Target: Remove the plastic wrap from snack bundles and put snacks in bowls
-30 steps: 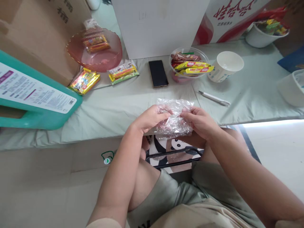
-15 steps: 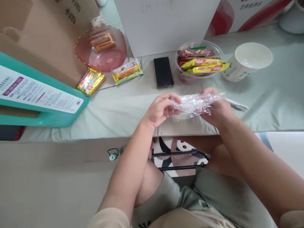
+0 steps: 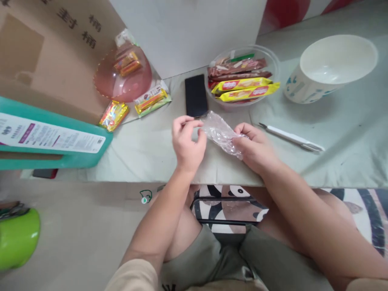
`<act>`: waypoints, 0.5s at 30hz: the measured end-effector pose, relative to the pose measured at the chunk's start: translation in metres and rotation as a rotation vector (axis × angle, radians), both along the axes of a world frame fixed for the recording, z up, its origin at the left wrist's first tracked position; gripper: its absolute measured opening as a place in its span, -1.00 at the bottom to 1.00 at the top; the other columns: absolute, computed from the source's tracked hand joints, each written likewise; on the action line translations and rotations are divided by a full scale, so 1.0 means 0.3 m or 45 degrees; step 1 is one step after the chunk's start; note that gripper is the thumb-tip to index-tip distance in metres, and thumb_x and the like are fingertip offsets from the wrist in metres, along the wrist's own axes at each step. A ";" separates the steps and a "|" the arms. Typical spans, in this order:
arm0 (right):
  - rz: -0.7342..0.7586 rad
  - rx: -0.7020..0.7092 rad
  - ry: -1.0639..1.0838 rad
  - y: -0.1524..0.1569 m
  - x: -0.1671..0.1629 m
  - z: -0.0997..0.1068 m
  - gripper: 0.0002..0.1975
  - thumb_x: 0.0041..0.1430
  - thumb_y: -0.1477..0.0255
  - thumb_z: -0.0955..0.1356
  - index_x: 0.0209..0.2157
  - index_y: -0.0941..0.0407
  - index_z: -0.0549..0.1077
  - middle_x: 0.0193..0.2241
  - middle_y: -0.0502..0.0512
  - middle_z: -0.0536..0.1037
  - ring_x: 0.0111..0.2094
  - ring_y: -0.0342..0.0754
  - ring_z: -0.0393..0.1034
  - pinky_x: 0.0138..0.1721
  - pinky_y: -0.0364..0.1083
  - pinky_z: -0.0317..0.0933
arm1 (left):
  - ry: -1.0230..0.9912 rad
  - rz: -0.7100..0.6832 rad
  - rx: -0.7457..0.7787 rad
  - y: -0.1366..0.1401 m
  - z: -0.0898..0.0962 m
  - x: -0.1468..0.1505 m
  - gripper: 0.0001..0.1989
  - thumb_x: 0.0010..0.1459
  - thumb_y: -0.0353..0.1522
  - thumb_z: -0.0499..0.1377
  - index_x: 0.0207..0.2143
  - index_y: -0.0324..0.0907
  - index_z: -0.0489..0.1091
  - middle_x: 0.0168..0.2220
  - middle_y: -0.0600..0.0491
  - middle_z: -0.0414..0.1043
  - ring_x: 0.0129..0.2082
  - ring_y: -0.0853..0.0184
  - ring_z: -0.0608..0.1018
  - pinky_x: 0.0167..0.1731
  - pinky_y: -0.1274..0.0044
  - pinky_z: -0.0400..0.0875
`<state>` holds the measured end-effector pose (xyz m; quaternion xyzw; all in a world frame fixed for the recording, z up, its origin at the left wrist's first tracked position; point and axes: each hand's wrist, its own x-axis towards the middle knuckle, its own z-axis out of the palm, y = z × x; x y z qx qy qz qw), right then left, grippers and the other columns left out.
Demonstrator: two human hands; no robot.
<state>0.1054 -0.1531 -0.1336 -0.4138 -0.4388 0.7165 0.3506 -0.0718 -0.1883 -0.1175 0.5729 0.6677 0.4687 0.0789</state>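
A crumpled clear plastic wrapper (image 3: 220,133) is pinched in my right hand (image 3: 256,147) above the table edge. My left hand (image 3: 189,143) is at the wrapper's far left end, its fingers curved and apart. Whether a fingertip still brushes the film is hard to see. Just behind my left hand lies a black phone (image 3: 196,95). A white pen-like cutter (image 3: 291,136) rests on the cloth to the right of my right hand.
Behind the hands stands a clear tub (image 3: 274,66) of wrapped snacks, with a white paper bucket (image 3: 315,83) at right. A pink glass bowl (image 3: 104,85), snack packs (image 3: 153,99), a cardboard box (image 3: 60,60) and a teal container (image 3: 103,141) occupy the left.
My left hand has moved left and its fingers have spread from the wrapper. The wrapper now slants down toward my right hand. The view has shifted, and the cutter shows fully.
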 end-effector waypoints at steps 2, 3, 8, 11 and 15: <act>-0.035 0.058 0.020 -0.002 0.009 -0.002 -0.78 -0.01 0.34 0.42 -0.41 0.02 0.28 -0.55 -0.10 0.33 -0.55 -0.17 0.14 -0.52 -0.14 0.01 | 0.060 -0.087 0.006 -0.029 0.040 0.041 -0.88 0.16 -0.47 0.20 -0.29 -0.13 0.52 -0.14 -0.02 0.54 -0.02 0.22 0.57 0.14 0.31 0.44; -0.025 0.098 0.035 -0.003 0.013 -0.002 -0.78 -0.02 0.35 0.42 -0.41 0.03 0.28 -0.54 -0.10 0.34 -0.54 -0.17 0.15 -0.50 -0.15 0.03 | 0.029 -0.211 -0.084 -0.043 0.059 0.063 -0.88 0.19 -0.43 0.21 -0.23 -0.12 0.53 -0.10 -0.02 0.57 0.01 0.22 0.58 0.17 0.30 0.43; 0.057 0.137 0.293 0.003 0.020 -0.008 -0.81 0.00 0.37 0.40 -0.39 0.05 0.29 -0.45 -0.09 0.39 -0.46 -0.17 0.22 -0.39 -0.14 0.15 | -0.361 -0.446 -0.605 -0.070 0.083 0.147 -0.53 0.23 -0.22 0.26 0.16 -0.15 0.42 0.15 -0.11 0.52 0.11 0.18 0.58 0.13 0.39 0.48; 0.002 0.077 0.512 0.011 0.020 -0.008 -0.80 0.00 0.33 0.38 -0.32 0.03 0.32 -0.33 -0.04 0.46 -0.32 -0.12 0.35 -0.25 -0.11 0.26 | -0.454 -0.299 -0.596 -0.037 0.071 0.149 -0.58 0.23 -0.25 0.26 0.12 -0.17 0.45 0.10 -0.10 0.56 0.02 0.24 0.62 0.03 0.45 0.52; -0.181 0.039 0.403 0.005 0.035 -0.004 -0.79 0.05 0.30 0.34 -0.25 0.02 0.35 -0.28 0.02 0.49 -0.21 -0.05 0.40 -0.13 -0.06 0.29 | -0.213 -0.046 -0.239 0.062 0.127 0.159 -0.76 0.13 -0.36 0.29 -0.11 -0.16 0.54 -0.11 -0.01 0.59 -0.15 0.30 0.61 -0.12 0.49 0.52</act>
